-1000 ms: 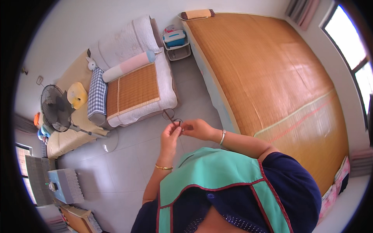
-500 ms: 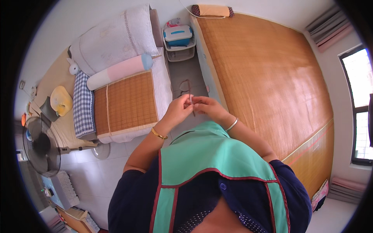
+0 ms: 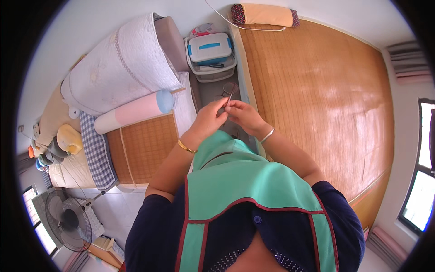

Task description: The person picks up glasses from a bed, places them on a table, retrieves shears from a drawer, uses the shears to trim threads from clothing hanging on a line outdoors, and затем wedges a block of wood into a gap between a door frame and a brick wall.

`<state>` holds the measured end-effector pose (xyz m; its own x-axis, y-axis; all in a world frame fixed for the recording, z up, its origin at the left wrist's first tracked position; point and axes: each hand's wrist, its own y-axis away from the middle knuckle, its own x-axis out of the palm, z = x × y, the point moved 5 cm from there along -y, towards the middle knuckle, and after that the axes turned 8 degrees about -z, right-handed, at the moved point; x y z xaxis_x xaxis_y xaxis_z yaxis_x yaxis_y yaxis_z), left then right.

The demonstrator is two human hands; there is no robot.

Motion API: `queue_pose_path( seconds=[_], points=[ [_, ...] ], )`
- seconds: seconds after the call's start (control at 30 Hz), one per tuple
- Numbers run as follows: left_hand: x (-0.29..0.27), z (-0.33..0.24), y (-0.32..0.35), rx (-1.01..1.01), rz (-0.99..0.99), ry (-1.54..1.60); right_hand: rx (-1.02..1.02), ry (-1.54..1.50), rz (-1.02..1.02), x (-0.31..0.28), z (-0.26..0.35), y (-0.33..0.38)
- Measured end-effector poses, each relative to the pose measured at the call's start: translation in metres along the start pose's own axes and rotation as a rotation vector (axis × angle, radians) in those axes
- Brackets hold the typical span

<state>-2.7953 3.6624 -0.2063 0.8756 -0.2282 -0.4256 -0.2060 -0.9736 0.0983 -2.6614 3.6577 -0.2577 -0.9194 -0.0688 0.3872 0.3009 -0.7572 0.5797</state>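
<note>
**Glasses pinched between my two hands**

I have the thin-framed glasses [image 3: 232,93] just above the centre of the frame, a dark arm slanting up from my fingertips and a round lens beside it. My left hand [image 3: 211,119] is curled nearly closed, thumb and fingertips pinching the glasses. My right hand [image 3: 245,117] meets it from the other side, thumb and forefinger drawn together on the same glasses; exactly which part each one grips is too small to tell. A gold bracelet [image 3: 186,146] circles my left wrist and a silver bangle [image 3: 268,135] my right.

Below my hands, my green apron [image 3: 253,183] with dark red trim covers the lower middle of the frame. Above them, at upper centre, a white-lidded blue box [image 3: 209,49] sits in a pale bin. A bed [image 3: 317,99] with a shiny woven mat fills the right side, a yellow bolster [image 3: 266,14] at its top end.

To the left, a brown mat [image 3: 152,147] lies beside a pink, white and blue bolster [image 3: 133,112] and a checked cloth [image 3: 95,147]. A standing fan [image 3: 69,219] occupies the lower left.
</note>
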Motion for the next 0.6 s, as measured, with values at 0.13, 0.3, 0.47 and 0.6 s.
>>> queue_pose_path(
  seconds=[0.13, 0.3, 0.47, 0.6],
  points=[
    [-0.024, 0.036, -0.097, 0.207, -0.073, -0.241, 0.030, -0.206, -0.011, 0.003, 0.037, -0.088],
    [-0.041, 0.078, -0.216, 0.145, 0.045, -0.390, 0.071, -0.297, -0.131, -0.014, 0.059, -0.211],
    [-0.037, 0.170, -0.335, 0.074, 0.153, -0.384, 0.144, -0.437, -0.274, -0.038, 0.052, -0.350],
    [-0.032, 0.235, -0.402, 0.080, 0.151, -0.511, 0.183, -0.492, -0.331, -0.047, 0.041, -0.441]
  ],
)
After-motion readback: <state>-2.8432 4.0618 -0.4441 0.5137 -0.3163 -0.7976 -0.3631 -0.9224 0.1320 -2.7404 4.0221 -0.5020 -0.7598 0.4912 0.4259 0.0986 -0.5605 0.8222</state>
